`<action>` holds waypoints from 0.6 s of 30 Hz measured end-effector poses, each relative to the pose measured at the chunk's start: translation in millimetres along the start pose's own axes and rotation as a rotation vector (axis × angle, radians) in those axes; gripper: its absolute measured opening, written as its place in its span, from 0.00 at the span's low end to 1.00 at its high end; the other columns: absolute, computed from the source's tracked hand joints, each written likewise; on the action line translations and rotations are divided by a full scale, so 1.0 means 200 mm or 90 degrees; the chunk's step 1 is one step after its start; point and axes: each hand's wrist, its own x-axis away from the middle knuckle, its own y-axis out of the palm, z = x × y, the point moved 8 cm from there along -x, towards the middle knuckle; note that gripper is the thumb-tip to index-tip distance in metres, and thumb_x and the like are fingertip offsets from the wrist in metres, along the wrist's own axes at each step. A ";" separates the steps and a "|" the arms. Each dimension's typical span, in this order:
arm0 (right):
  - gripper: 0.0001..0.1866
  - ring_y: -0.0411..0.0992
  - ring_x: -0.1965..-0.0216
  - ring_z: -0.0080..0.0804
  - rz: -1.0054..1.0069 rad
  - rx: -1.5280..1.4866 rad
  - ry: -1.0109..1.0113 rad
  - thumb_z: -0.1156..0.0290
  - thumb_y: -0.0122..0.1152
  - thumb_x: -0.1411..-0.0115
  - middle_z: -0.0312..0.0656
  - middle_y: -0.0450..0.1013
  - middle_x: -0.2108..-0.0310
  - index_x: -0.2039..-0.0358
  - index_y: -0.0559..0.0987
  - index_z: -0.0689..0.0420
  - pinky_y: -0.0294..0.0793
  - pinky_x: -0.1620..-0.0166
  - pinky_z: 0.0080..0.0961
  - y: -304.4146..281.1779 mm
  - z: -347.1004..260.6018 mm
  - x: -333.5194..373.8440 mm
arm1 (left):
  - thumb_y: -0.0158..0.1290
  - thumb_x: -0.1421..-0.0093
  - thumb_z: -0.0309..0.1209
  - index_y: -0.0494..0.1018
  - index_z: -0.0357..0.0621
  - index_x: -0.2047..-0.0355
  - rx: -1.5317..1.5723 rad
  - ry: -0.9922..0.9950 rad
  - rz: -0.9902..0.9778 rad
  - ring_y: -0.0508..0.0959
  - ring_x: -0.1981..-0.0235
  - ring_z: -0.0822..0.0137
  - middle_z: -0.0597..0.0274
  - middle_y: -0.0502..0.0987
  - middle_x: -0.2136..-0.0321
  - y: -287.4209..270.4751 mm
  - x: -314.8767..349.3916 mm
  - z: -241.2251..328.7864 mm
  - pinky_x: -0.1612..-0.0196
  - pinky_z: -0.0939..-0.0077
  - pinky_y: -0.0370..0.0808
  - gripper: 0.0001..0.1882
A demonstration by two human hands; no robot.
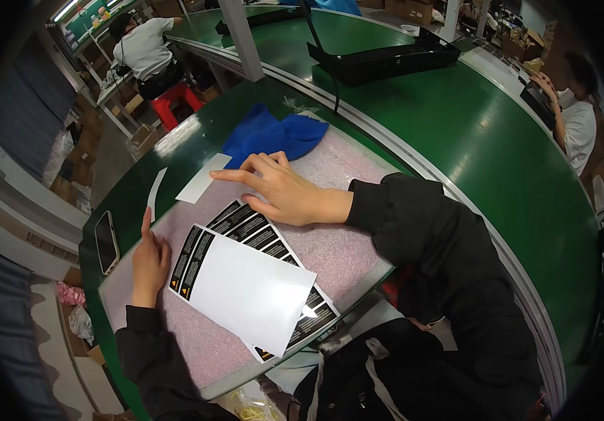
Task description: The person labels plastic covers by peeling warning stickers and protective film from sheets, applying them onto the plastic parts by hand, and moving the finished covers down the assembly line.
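My right hand point(281, 191) lies flat on the pink foam mat point(347, 249), fingers spread and pointing left, fingertips near a small white backing sheet point(203, 177). My left hand point(150, 261) rests on its edge at the mat's left side, index finger up, touching the corner of a white label sheet point(246, 288). That sheet has black warning labels along its left edge. It overlaps a second sheet point(256, 233) lined with black labels. Neither hand grips anything.
A blue cloth point(274, 135) lies at the mat's far end. A phone point(107, 242) and a thin white strip point(154, 191) lie on the green table left of the mat. Black trays point(386, 62) sit on the conveyor. Other people work at far left and right.
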 end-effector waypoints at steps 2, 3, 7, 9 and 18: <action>0.31 0.62 0.58 0.36 -0.012 -0.007 0.003 0.73 0.51 0.45 0.42 0.63 0.65 0.39 0.60 0.44 0.53 0.53 0.35 0.01 0.00 0.00 | 0.45 0.43 0.22 0.41 0.49 0.36 0.000 -0.011 -0.003 0.73 0.78 0.51 0.48 0.70 0.80 0.00 0.00 -0.01 0.71 0.63 0.69 0.37; 0.31 0.62 0.59 0.36 -0.014 -0.017 0.002 0.73 0.51 0.45 0.42 0.63 0.65 0.39 0.60 0.44 0.53 0.53 0.35 0.01 0.00 0.00 | 0.45 0.43 0.22 0.41 0.49 0.36 -0.011 -0.014 -0.010 0.73 0.78 0.51 0.48 0.70 0.80 0.01 0.00 -0.01 0.71 0.63 0.69 0.37; 0.32 0.62 0.60 0.36 -0.012 -0.029 0.001 0.73 0.52 0.45 0.42 0.62 0.66 0.39 0.59 0.43 0.53 0.53 0.36 0.01 0.00 0.00 | 0.44 0.43 0.22 0.41 0.50 0.36 0.003 -0.010 0.000 0.72 0.78 0.51 0.48 0.70 0.80 0.00 0.00 -0.01 0.71 0.63 0.70 0.37; 0.32 0.62 0.61 0.36 -0.011 -0.026 -0.002 0.73 0.52 0.46 0.42 0.62 0.66 0.39 0.59 0.43 0.53 0.54 0.36 0.00 0.00 0.00 | 0.45 0.43 0.23 0.41 0.50 0.36 0.020 -0.014 0.008 0.72 0.78 0.51 0.49 0.70 0.81 0.00 0.00 -0.01 0.71 0.64 0.69 0.37; 0.32 0.65 0.57 0.33 0.192 0.369 -0.266 0.71 0.56 0.50 0.38 0.67 0.60 0.41 0.64 0.43 0.51 0.52 0.34 -0.33 -0.11 -0.07 | 0.45 0.43 0.23 0.42 0.51 0.35 0.023 -0.008 0.005 0.71 0.79 0.52 0.51 0.69 0.81 -0.01 0.00 -0.02 0.72 0.64 0.69 0.38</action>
